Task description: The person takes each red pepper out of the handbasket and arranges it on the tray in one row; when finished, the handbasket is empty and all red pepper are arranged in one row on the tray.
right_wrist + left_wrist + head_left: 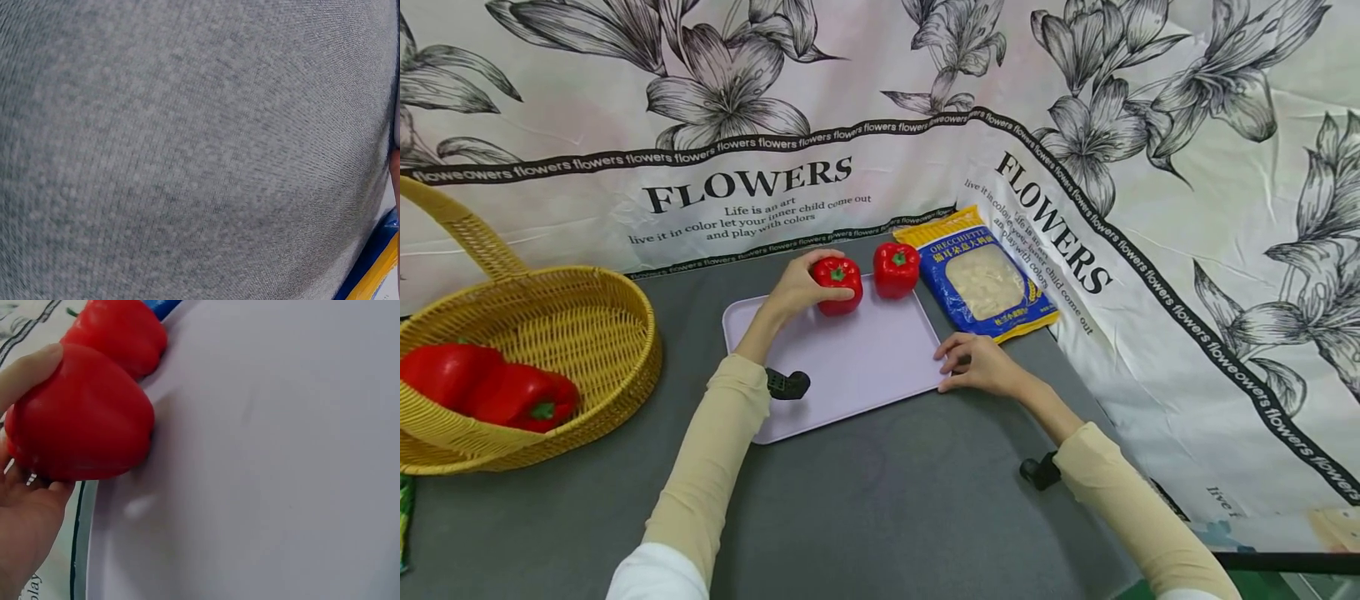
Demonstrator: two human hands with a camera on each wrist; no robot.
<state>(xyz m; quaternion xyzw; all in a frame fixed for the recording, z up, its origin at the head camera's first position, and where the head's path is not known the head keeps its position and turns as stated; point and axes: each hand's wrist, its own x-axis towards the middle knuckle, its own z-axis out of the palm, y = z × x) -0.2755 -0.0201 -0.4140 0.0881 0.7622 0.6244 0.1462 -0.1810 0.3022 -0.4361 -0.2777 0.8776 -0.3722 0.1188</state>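
Note:
My left hand [803,287] grips a glossy red bell pepper [838,286] at the back of a pale lilac tray [850,367]. In the left wrist view, the thumb lies over the held pepper [87,419] and the other fingers are around its far side and below. A second red bell pepper [896,270] stands just right of it at the tray's back right corner. My right hand [983,367] rests with loosely bent fingertips at the tray's right edge, near the front corner. Only a sliver of that hand shows in the right wrist view.
A yellow wicker basket [617,350] with red bell peppers [520,392] inside stands at the left, its handle arching up. A blue and yellow pasta bag [977,275] lies right of the tray, against the flower-printed cloth [910,167]. Grey cloth [865,508] covers the table.

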